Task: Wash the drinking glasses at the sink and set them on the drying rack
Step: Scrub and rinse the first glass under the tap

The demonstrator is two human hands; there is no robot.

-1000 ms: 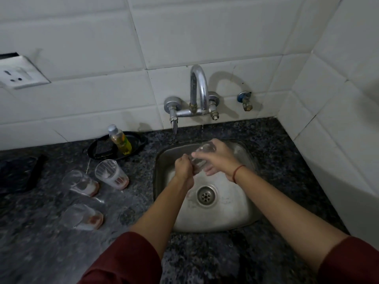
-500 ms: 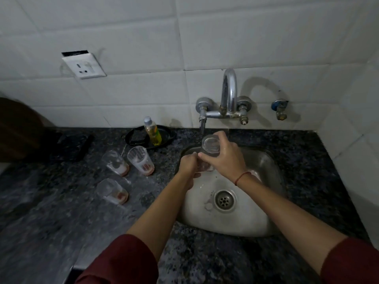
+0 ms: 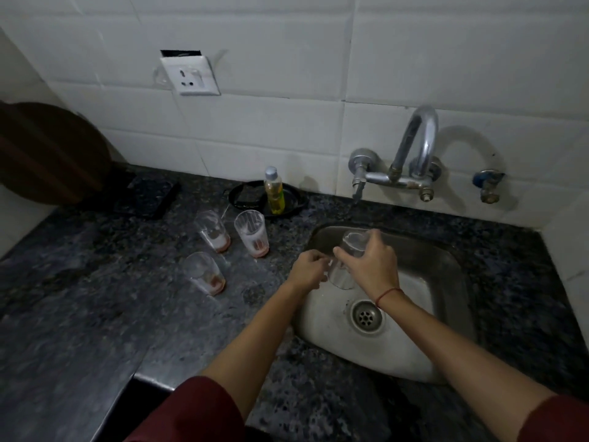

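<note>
A clear drinking glass is tilted over the left part of the steel sink, mouth towards the wall. My right hand is wrapped around its side. My left hand has its fingers curled at the glass's base, at the sink's left rim. Three dirty glasses stand on the dark counter to the left, each with reddish residue at the bottom: one at the back left, one beside it, one nearer me. No drying rack is in sight.
The chrome tap is mounted on the tiled wall above the sink, with a small valve to its right. A soap bottle stands in a black dish. A dark board leans far left. A wall socket hangs above.
The view has swung left, bringing the socket and the dark board into sight. The glass has come slightly lower and further from the spout, still between both hands.
</note>
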